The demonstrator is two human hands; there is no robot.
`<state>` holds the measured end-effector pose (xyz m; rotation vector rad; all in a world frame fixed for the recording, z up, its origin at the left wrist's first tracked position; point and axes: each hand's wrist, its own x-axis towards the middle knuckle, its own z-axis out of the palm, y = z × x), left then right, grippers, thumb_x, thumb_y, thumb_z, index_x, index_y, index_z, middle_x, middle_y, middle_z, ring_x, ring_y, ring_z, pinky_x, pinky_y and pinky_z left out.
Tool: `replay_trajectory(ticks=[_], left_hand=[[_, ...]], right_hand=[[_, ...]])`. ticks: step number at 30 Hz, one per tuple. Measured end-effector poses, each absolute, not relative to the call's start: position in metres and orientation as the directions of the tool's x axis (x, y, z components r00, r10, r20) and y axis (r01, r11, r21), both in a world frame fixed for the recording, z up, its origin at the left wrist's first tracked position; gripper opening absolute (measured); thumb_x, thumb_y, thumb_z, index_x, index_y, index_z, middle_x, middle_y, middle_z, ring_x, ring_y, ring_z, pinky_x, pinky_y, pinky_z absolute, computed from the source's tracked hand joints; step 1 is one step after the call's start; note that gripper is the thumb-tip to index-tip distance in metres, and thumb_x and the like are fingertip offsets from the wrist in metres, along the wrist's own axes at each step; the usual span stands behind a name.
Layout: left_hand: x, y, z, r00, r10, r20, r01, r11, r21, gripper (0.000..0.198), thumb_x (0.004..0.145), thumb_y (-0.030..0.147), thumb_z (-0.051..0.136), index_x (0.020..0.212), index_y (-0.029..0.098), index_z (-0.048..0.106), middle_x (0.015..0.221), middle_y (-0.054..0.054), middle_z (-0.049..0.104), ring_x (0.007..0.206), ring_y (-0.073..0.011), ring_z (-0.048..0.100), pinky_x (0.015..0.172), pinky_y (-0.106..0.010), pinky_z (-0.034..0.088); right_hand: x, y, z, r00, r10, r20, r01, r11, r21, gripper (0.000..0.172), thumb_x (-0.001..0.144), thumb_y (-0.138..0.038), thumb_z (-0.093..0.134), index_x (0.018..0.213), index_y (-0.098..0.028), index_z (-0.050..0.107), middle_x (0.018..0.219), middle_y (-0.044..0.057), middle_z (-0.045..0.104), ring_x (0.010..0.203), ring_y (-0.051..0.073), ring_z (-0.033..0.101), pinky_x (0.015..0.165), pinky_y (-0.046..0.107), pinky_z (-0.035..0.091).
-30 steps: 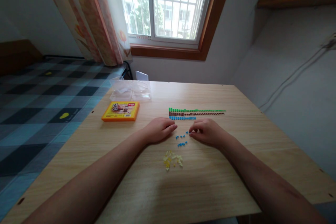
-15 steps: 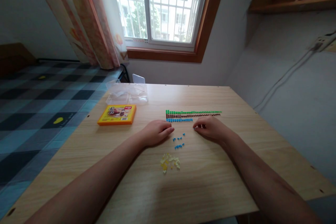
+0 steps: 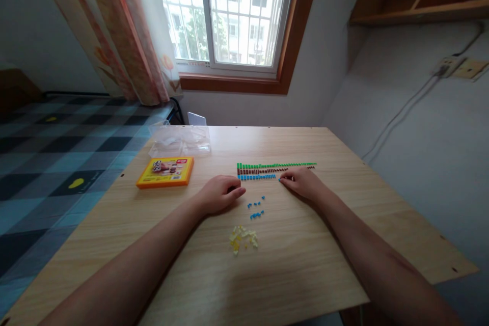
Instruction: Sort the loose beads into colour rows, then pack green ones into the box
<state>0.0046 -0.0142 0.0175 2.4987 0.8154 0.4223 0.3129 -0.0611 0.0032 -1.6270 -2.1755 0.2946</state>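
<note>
My right hand (image 3: 304, 182) pinches a small blue piece, perhaps a toy brick (image 3: 280, 180), between thumb and fingertips, just past the right end of the blue row (image 3: 256, 177). Above that lie a brown row (image 3: 260, 171) and a green row (image 3: 275, 165); the hand hides part of the brown one. Left of the rows, my left hand (image 3: 219, 194) rests on the tabletop with its fingers curled under, and nothing shows in it. Between and below the hands are loose blue pieces (image 3: 256, 215). Closer to me is a pile of pale yellow and yellow pieces (image 3: 243, 238).
A yellow-orange box (image 3: 165, 172) lies at the table's left side, with clear plastic trays (image 3: 179, 141) behind it. The wooden table (image 3: 305, 265) stands by a window, with a checked bed (image 3: 76, 147) to the left. A cable (image 3: 397, 117) hangs along the right wall.
My right hand has moved slightly toward the blue row's end, and the blue piece now shows at its fingertips. The left hand stays in place. The whole view has shifted a little.
</note>
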Motion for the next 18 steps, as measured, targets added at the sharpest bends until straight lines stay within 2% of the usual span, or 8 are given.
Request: replay_trajectory(ticks=[6, 18], left_hand=[[0.003, -0.014, 0.018, 0.773, 0.620, 0.134, 0.475, -0.707, 0.524, 0.040, 0.094, 0.048, 0.044, 0.066, 0.018, 0.049, 0.067, -0.001, 0.055, 0.065, -0.0154, 0.047, 0.062, -0.028, 0.032], [0.004, -0.014, 0.020, 0.782, 0.612, 0.119, 0.478, -0.710, 0.518, 0.040, 0.094, 0.047, 0.045, 0.066, 0.018, 0.049, 0.068, -0.001, 0.055, 0.066, -0.0154, 0.048, 0.062, -0.028, 0.032]], right_hand=[[0.307, -0.054, -0.007, -0.108, 0.965, 0.240, 0.912, 0.192, -0.363, 0.020, 0.092, -0.026, 0.061, 0.095, -0.022, 0.080, 0.095, 0.006, 0.079, 0.087, 0.021, 0.071, 0.078, 0.029, 0.048], [0.306, -0.051, -0.013, -0.104, 0.957, 0.272, 0.907, 0.204, -0.368, 0.019, 0.093, -0.027, 0.062, 0.097, -0.023, 0.080, 0.100, 0.005, 0.079, 0.093, 0.022, 0.071, 0.084, 0.030, 0.050]])
